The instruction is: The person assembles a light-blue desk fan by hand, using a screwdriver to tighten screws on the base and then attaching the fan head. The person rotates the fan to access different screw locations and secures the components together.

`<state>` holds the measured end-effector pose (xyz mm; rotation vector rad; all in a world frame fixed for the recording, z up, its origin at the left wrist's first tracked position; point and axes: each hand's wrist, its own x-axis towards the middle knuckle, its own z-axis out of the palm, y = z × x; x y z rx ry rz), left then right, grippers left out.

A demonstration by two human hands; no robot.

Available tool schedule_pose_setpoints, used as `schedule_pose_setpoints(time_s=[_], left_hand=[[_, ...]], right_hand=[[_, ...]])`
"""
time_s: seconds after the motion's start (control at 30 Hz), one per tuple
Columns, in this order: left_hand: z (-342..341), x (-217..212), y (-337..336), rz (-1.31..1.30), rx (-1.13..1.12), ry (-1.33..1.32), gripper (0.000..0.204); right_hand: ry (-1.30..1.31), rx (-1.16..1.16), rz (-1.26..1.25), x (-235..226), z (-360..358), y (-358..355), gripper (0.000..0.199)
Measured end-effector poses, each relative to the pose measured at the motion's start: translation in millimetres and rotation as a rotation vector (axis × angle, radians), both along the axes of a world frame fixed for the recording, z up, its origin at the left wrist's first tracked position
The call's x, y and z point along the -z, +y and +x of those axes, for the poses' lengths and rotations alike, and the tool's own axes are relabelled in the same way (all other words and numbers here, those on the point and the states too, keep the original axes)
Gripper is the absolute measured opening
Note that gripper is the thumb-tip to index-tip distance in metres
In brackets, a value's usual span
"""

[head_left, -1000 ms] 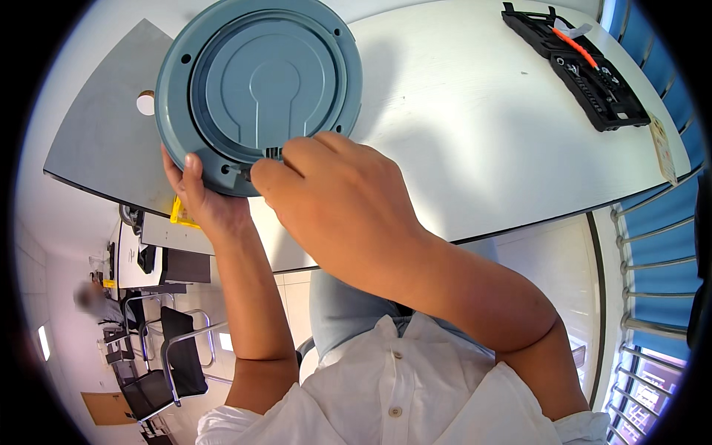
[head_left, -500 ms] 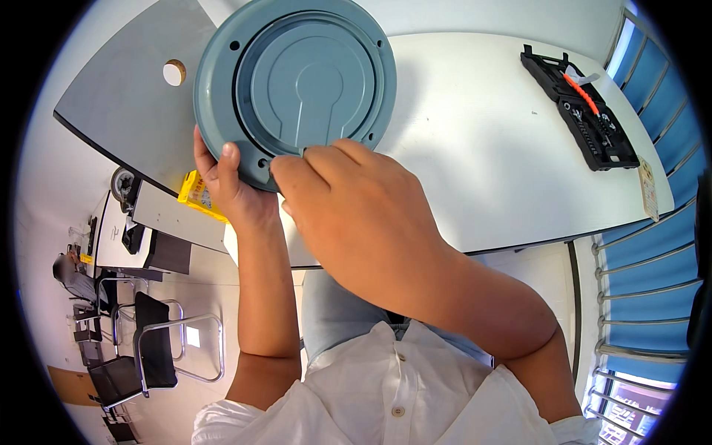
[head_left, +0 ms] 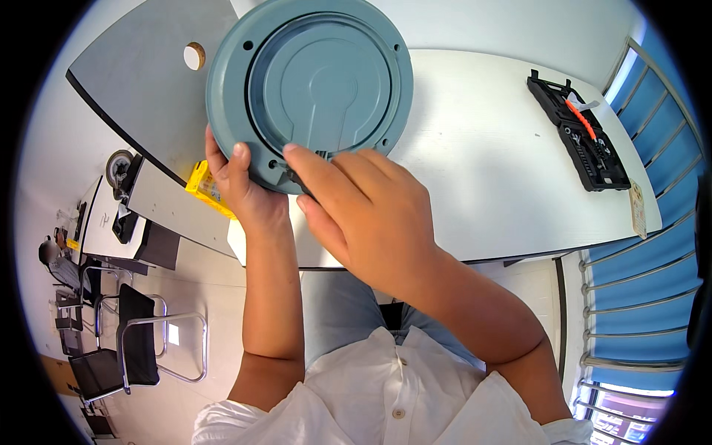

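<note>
A round grey-blue plastic base with a raised rim, recessed centre and small holes is held up over the white table. My left hand grips its lower left edge, thumb on the face and fingers behind. At the lower rim, my right hand is closed, index finger on the base and thumb lower down. A small dark piece shows between that thumb and index finger at the rim; its kind is hard to make out. The right fingers hide part of the lower rim.
On the right of the white table lies an open black tool case with an orange-red strip on it. A yellow box sits left of my hand, by a grey panel. Black chairs and a seated person are at far left.
The base sits slightly further right in view. My right hand has shifted right, its thumb now lower and apart from the index finger, exposing the dark piece.
</note>
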<state>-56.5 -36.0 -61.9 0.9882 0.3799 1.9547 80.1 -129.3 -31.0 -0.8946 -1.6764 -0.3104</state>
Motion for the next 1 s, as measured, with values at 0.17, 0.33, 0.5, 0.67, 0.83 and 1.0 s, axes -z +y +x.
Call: schedule_pose_setpoints(time_s=[0.17,0.33,0.5,0.67,0.83,1.0], left_hand=[[1.4,-2.4,-1.1,-0.008,-0.022,-0.011,0.068],[-0.9,0.0,2.0,0.008,0.0,-0.009,0.069],[-3.3,1.8,4.2,0.027,0.012,-0.012,0.068],[3.3,-2.5,0.1,0.005,-0.006,-0.021,0.067],[7.0,-2.4,-1.4,0.002,-0.027,0.001,0.066],[9.8,-0.9,-2.4,0.018,-0.008,0.002,0.066]], right_hand=[[-0.058,-0.013,-0.122,12.0,-1.2,-12.4,0.029],[-0.008,0.019,-0.187,20.4,-8.4,-9.8,0.035],[-0.033,0.03,-0.223,18.4,-10.8,-18.9,0.042],[-0.12,0.158,-0.174,14.1,-12.7,-24.7,0.031],[-0.191,0.225,-0.24,7.4,-9.1,-31.1,0.025],[-0.186,0.251,-0.369,8.8,-3.4,-31.3,0.031]])
